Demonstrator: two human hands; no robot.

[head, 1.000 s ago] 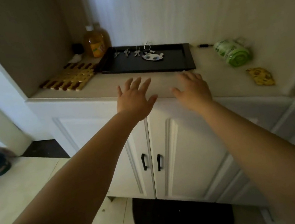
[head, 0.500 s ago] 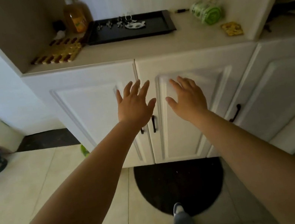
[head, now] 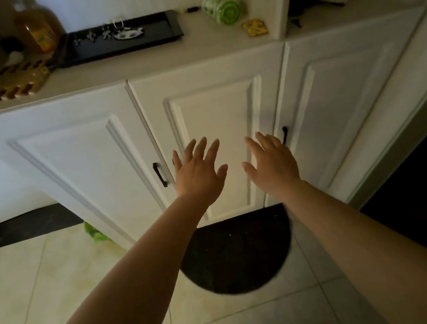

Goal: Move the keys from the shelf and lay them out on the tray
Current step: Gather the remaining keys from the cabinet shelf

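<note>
From the head camera, both arms reach forward in front of a white cabinet [head: 78, 156]. The left hand [head: 198, 172] is spread flat, fingers straight and apart, holding nothing. The right hand [head: 273, 161] is just beside it, also flat with its fingers loosely spread, and empty. Both hands hang in front of the middle cabinet door [head: 220, 143], below the level of the shelf; whether they touch the door cannot be told.

On the shelf [head: 150, 59] above the doors, far from the hands, a black tray [head: 157, 34] lies flat. The keys [head: 106, 34] lie in a row along the far side of the tray, and a white oval tag [head: 129, 34] lies on the tray at the right end of the row. The keys are too small to count with certainty.

Left of the tray, a wooden slatted mat [head: 15, 83] lies on the shelf, with its right end touching or just under the tray's left edge. Behind it stands a bottle of amber liquid [head: 36, 27] in the far left corner. Right of the tray a green and white roll [head: 223, 10] lies on its side, and near it a small yellow packet [head: 255, 27] lies flat.

On the tiled floor [head: 44, 289] below the cabinet lies a dark half-round mat [head: 236, 254]. Black handles [head: 160, 174] show on the cabinet doors.
</note>
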